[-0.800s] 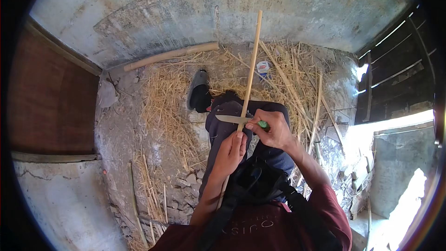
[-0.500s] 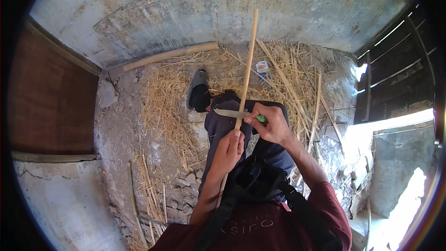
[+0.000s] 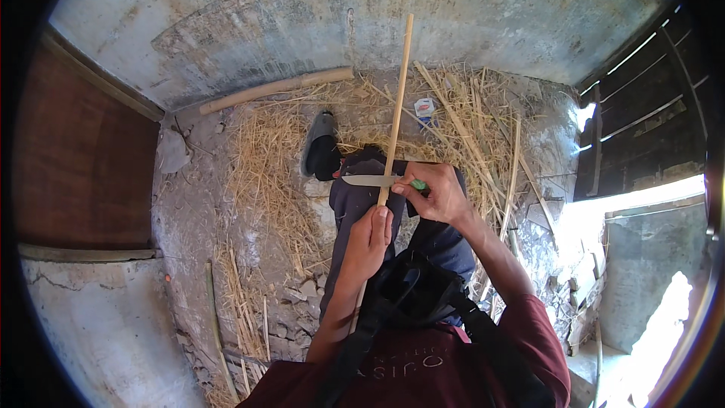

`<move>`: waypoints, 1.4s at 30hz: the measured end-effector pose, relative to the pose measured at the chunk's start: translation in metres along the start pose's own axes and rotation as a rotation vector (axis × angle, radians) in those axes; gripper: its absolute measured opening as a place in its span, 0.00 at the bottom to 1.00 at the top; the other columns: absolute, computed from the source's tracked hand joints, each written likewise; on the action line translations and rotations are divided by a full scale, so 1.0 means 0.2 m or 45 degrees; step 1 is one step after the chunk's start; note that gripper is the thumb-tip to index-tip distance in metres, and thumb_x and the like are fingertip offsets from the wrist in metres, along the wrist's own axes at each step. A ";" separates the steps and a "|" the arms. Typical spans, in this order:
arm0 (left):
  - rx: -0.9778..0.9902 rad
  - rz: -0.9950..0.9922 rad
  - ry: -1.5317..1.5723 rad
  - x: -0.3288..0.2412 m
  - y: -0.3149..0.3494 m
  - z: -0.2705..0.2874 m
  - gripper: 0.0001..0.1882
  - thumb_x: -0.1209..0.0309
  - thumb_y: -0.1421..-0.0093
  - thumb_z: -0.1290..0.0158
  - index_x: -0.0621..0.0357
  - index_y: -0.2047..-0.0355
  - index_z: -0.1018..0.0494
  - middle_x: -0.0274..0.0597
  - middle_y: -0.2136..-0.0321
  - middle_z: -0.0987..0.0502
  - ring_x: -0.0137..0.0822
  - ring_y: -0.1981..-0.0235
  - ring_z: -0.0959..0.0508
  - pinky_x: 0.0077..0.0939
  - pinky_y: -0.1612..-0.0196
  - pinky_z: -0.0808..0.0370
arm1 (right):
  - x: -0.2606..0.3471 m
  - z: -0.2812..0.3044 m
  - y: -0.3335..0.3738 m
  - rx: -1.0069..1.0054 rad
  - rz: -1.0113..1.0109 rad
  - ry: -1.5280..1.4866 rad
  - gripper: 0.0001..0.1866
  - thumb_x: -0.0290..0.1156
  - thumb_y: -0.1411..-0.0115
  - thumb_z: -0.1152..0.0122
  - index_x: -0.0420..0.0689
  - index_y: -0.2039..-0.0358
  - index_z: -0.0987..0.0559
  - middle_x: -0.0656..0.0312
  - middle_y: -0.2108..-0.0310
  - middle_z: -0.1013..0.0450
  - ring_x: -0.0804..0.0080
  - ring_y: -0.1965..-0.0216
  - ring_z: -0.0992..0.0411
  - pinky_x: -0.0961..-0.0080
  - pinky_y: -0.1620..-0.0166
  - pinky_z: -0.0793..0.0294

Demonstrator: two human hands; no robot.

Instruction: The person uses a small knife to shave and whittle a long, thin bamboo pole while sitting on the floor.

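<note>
— Where's the bamboo strip (image 3: pixel 397 98) right now?

— Standing nearly upright over the person's lap, its far end reaching up toward the grey wall (image 3: pixel 317 23). The left hand (image 3: pixel 368 238) is closed around its near part, and the knife (image 3: pixel 371 180) lies across it just above that grip.

— And the right hand (image 3: pixel 438 195)?

— Wrapped tight on the green knife handle, thumb pressed up near the strip. Blade points left, flat against the bamboo.

— How should the shaving go, in your view?

— Shallow angle, I'd say — edge pushed away from the left hand's fingers, the strip held steady so it can't twist.

— What's around?

— Straw and shavings (image 3: pixel 279 159) on the floor, a thick bamboo pole (image 3: pixel 276 89) along the far wall, a dark shoe (image 3: pixel 321 147) just beyond the knees.
</note>
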State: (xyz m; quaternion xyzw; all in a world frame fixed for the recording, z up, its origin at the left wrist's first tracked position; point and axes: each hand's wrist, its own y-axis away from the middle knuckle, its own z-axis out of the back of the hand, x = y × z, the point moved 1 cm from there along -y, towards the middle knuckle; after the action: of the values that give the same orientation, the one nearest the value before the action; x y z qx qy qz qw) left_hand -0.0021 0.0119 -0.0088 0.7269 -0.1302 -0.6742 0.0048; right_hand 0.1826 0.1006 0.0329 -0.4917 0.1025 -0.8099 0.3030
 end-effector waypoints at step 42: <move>-0.046 0.002 -0.041 -0.05 0.06 0.04 0.22 0.59 0.17 0.62 0.58 0.66 0.32 0.29 0.81 0.37 0.22 0.80 0.36 0.23 0.75 0.37 | 0.08 0.02 0.03 0.117 -0.104 0.066 0.10 0.31 0.38 0.25 0.41 0.70 0.19 0.54 0.77 0.24 0.53 0.75 0.22 0.61 0.70 0.27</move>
State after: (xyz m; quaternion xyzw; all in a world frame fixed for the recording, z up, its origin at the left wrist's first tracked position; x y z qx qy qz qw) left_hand -0.0134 0.0034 0.0023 0.7158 -0.1186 -0.6880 0.0166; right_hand 0.1838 0.0870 0.0432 -0.4599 0.0530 -0.8379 0.2892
